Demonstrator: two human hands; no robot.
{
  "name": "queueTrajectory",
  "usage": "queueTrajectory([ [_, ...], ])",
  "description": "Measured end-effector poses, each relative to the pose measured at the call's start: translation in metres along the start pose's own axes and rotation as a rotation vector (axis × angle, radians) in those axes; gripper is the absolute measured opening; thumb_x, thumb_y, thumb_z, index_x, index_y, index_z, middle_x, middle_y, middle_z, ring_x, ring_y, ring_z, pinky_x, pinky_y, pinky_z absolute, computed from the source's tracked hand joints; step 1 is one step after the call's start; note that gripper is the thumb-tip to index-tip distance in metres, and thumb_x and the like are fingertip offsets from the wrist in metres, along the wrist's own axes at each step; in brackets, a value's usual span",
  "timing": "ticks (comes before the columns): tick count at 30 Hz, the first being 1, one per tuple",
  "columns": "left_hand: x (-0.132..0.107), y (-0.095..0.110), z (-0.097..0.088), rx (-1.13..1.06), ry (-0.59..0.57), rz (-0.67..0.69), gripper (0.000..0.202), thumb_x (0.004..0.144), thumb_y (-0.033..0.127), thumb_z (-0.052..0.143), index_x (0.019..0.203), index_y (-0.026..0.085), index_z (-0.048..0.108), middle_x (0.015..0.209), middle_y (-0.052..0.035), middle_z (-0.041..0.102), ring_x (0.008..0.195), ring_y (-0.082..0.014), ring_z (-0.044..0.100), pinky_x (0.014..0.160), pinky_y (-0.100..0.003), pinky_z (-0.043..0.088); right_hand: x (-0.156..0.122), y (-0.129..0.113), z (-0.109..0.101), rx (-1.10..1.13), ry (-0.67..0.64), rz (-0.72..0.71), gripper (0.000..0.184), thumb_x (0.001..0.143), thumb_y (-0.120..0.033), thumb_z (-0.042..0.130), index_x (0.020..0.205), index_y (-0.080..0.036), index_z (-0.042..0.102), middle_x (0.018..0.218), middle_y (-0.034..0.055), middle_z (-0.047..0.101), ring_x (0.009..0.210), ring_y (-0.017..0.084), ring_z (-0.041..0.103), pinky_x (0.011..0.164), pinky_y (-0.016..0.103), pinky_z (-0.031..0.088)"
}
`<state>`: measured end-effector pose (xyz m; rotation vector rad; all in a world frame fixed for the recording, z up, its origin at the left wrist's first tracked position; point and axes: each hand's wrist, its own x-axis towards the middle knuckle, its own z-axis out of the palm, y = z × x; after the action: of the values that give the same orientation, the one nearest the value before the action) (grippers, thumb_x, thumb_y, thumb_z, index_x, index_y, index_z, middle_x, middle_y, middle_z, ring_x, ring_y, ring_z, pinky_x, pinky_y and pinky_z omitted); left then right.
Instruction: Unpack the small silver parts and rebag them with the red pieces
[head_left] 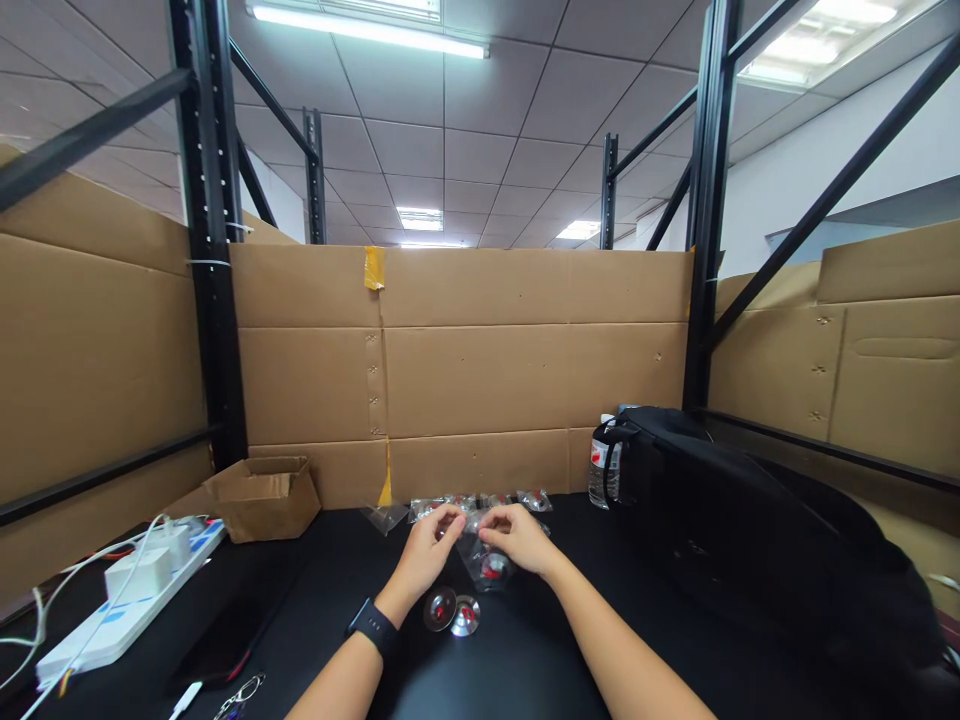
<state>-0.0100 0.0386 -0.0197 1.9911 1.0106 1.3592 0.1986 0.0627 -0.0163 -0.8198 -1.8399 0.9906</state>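
Note:
My left hand [429, 548] and my right hand [517, 537] meet over the black table [540, 650], both pinching the top of a small clear plastic bag [484, 562]. A round metal piece with a red centre sits inside the bag. Just in front of my left wrist, which wears a black watch [371, 624], two shiny round metal pieces [452, 611] lie on the table. Behind my hands lies a row of several small clear bags [480, 502] holding similar parts.
A small open cardboard box [262, 495] stands at the back left. A white power strip [124, 600] with plugs and cables lies at the left edge, a dark phone [225, 640] beside it. A black bag [750, 540] and a water bottle [601, 470] stand at right. Cardboard walls enclose the table.

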Motion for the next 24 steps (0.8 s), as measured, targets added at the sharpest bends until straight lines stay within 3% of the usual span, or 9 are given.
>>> queueTrajectory([
  [4, 0.001, -0.009, 0.005, -0.091, -0.047, -0.055, 0.046, 0.085, 0.045, 0.068, 0.121, 0.019, 0.057, 0.094, -0.0061, 0.073, 0.084, -0.0198, 0.071, 0.076, -0.03, 0.053, 0.004, 0.002, 0.004, 0.129, 0.137, -0.013, 0.048, 0.072, -0.06, 0.077, 0.089, -0.016, 0.069, 0.083, 0.005, 0.069, 0.072, 0.02, 0.067, 0.074, 0.035, 0.054],
  [7, 0.005, -0.02, -0.004, -0.095, 0.074, -0.076, 0.045, 0.086, 0.045, 0.064, 0.121, 0.019, 0.052, 0.085, -0.0043, 0.072, 0.075, -0.0193, 0.073, 0.073, -0.031, 0.055, 0.003, 0.005, -0.002, -0.041, 0.148, -0.014, 0.05, 0.081, -0.056, 0.07, 0.112, -0.018, 0.067, 0.106, 0.0098, 0.071, 0.092, 0.023, 0.069, 0.084, 0.036, 0.053],
  [10, 0.008, -0.036, -0.034, -0.009, 0.34, -0.127, 0.051, 0.084, 0.049, 0.062, 0.123, 0.021, 0.044, 0.089, -0.0058, 0.073, 0.075, -0.0218, 0.075, 0.068, -0.031, 0.056, -0.002, 0.013, -0.021, -0.475, 0.219, 0.026, 0.039, 0.092, -0.043, 0.057, 0.123, -0.021, 0.063, 0.129, 0.0124, 0.064, 0.121, 0.026, 0.06, 0.102, 0.042, 0.045],
  [12, 0.006, -0.05, -0.06, 0.137, 0.481, -0.181, 0.049, 0.082, 0.052, 0.062, 0.118, 0.023, 0.044, 0.095, -0.007, 0.075, 0.074, -0.0233, 0.075, 0.069, -0.033, 0.056, -0.007, 0.022, -0.037, -0.763, 0.281, 0.196, 0.042, 0.088, -0.03, 0.059, 0.129, -0.024, 0.061, 0.145, 0.0125, 0.054, 0.137, 0.03, 0.047, 0.107, 0.047, 0.039],
  [14, 0.003, -0.066, -0.084, 0.285, 0.531, -0.237, 0.033, 0.082, 0.05, 0.058, 0.101, 0.024, 0.049, 0.093, -0.0065, 0.075, 0.074, -0.0244, 0.075, 0.07, -0.033, 0.056, -0.01, 0.033, -0.049, -0.913, 0.244, 0.346, 0.05, 0.084, -0.023, 0.06, 0.134, -0.028, 0.058, 0.154, 0.0106, 0.046, 0.144, 0.031, 0.039, 0.108, 0.05, 0.036],
  [16, -0.001, -0.08, -0.1, 0.42, 0.513, -0.315, 0.021, 0.086, 0.045, 0.051, 0.088, 0.024, 0.053, 0.09, -0.007, 0.075, 0.082, -0.0262, 0.075, 0.078, -0.035, 0.055, -0.012, 0.04, -0.057, -0.934, 0.202, 0.44, 0.044, 0.088, -0.027, 0.057, 0.133, -0.031, 0.06, 0.15, 0.0091, 0.052, 0.137, 0.032, 0.047, 0.104, 0.052, 0.039],
  [19, -0.006, -0.088, -0.106, 0.534, 0.519, -0.44, 0.024, 0.089, 0.037, 0.047, 0.098, 0.02, 0.061, 0.104, -0.0141, 0.073, 0.099, -0.0296, 0.071, 0.09, -0.039, 0.052, -0.013, 0.044, -0.059, -0.935, 0.207, 0.441, 0.044, 0.087, -0.031, 0.06, 0.131, -0.031, 0.062, 0.142, 0.0103, 0.059, 0.132, 0.034, 0.052, 0.102, 0.051, 0.041],
  [22, -0.006, -0.077, -0.098, 0.668, 0.622, -0.447, 0.035, 0.089, 0.032, 0.049, 0.117, 0.014, 0.058, 0.125, -0.0197, 0.062, 0.118, -0.0328, 0.061, 0.1, -0.045, 0.048, -0.011, 0.041, -0.059, -0.862, 0.23, 0.384, 0.049, 0.078, -0.022, 0.064, 0.127, -0.024, 0.064, 0.13, 0.0124, 0.066, 0.123, 0.03, 0.06, 0.1, 0.041, 0.044],
  [24, -0.004, -0.062, -0.09, 0.723, 0.674, -0.407, 0.036, 0.091, 0.031, 0.048, 0.123, 0.016, 0.056, 0.131, -0.0182, 0.056, 0.123, -0.0343, 0.055, 0.101, -0.049, 0.046, -0.007, 0.039, -0.058, -0.771, 0.27, 0.353, 0.047, 0.075, -0.018, 0.062, 0.122, -0.023, 0.065, 0.12, 0.0109, 0.07, 0.114, 0.029, 0.065, 0.097, 0.038, 0.046],
])
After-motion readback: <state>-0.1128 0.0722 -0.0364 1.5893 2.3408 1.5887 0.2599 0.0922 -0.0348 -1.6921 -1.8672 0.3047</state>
